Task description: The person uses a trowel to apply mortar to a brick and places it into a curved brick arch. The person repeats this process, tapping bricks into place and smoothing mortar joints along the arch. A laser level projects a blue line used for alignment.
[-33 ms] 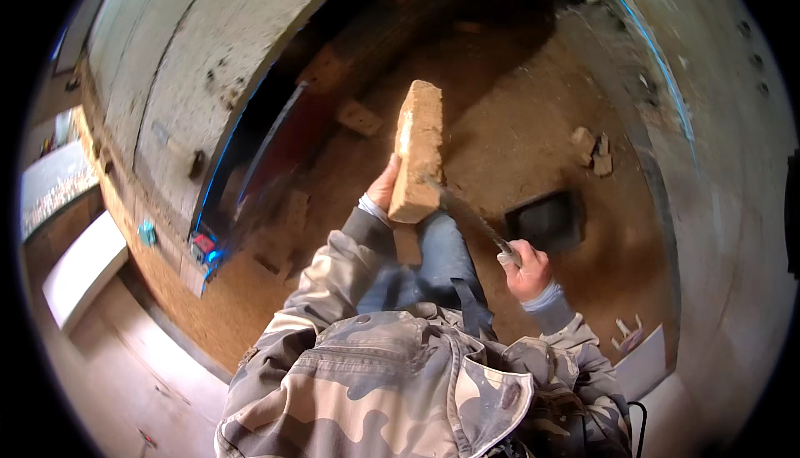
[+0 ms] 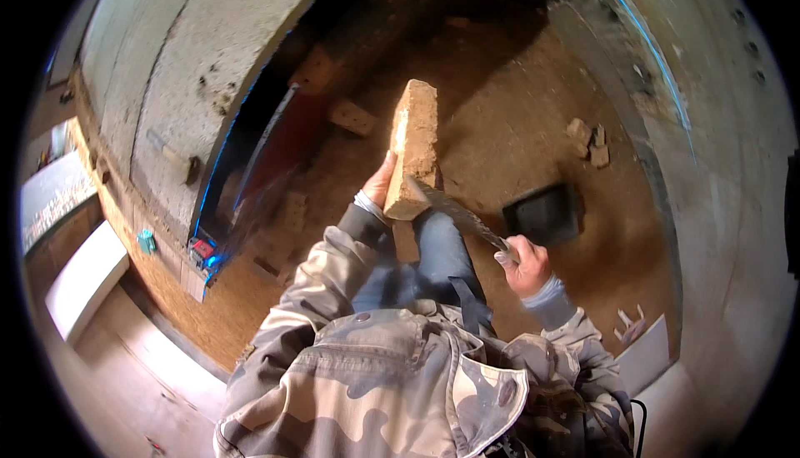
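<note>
Brown floor (image 2: 500, 116) below, the left hand (image 2: 379, 184) clasps a brick (image 2: 417, 135) (apparently steadying it) for the bladed tool (image 2: 457, 212) clenched in the right hand (image 2: 527, 270).

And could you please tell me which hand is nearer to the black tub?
The right hand: gripping the trowel, it appears just below the tub in view. The left hand, holding the brick, is farther off, to the tub's left.
</note>
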`<state>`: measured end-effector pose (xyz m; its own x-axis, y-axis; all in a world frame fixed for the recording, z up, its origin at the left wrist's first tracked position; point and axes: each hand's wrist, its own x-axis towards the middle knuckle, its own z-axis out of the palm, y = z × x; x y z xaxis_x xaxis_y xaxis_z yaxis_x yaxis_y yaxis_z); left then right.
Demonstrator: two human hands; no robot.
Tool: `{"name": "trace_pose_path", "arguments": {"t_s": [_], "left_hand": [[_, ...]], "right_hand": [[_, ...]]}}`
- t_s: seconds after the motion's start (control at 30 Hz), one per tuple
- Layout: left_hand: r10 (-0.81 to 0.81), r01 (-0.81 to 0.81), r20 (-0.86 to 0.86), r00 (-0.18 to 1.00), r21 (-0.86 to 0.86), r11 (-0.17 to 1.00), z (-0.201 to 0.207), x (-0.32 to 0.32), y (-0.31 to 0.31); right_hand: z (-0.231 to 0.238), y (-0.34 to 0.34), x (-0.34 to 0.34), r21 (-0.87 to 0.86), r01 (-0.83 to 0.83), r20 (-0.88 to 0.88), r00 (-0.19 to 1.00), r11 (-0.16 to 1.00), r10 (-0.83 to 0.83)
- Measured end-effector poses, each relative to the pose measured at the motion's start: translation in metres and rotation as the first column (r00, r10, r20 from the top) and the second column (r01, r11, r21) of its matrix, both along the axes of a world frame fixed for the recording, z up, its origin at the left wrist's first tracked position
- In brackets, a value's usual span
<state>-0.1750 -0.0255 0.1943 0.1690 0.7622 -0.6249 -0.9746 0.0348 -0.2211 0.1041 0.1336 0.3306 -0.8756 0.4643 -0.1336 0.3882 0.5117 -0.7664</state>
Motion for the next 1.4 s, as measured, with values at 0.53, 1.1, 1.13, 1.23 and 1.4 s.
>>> {"name": "trace_pose_path", "arguments": {"t_s": [0.53, 1.1, 1.13, 1.23, 1.4], "left_hand": [[-0.447, 0.427, -0.075, 0.891, -0.190, 0.884, -0.021, -0.097, 0.009], [-0.132, 0.181, -0.185, 0.974, 0.277, 0.944, 0.011, -0.178, 0.031], [-0.105, 0.147, -0.193, 0.976, 0.217, 0.965, 0.019, -0.191, 0.043], [0.131, -0.039, -0.310, 0.942, 0.287, 0.957, 0.019, -0.230, 0.093], [-0.242, 0.218, -0.447, 0.861, -0.105, 0.970, -0.025, -0.233, 0.120]], "right_hand": [[-0.057, 0.017, -0.118, -0.024, 0.081, 0.202, 0.977, 0.996, -0.074], [-0.173, 0.027, -0.162, -0.025, 0.506, 0.503, 0.752, 0.862, -0.426], [-0.174, 0.017, -0.163, -0.120, 0.579, 0.444, 0.758, 0.806, -0.478], [-0.165, -0.007, -0.172, -0.081, 0.710, 0.390, 0.668, 0.700, -0.633], [-0.114, -0.022, -0.167, 0.169, 0.588, 0.284, 0.739, 0.791, -0.611]]}}
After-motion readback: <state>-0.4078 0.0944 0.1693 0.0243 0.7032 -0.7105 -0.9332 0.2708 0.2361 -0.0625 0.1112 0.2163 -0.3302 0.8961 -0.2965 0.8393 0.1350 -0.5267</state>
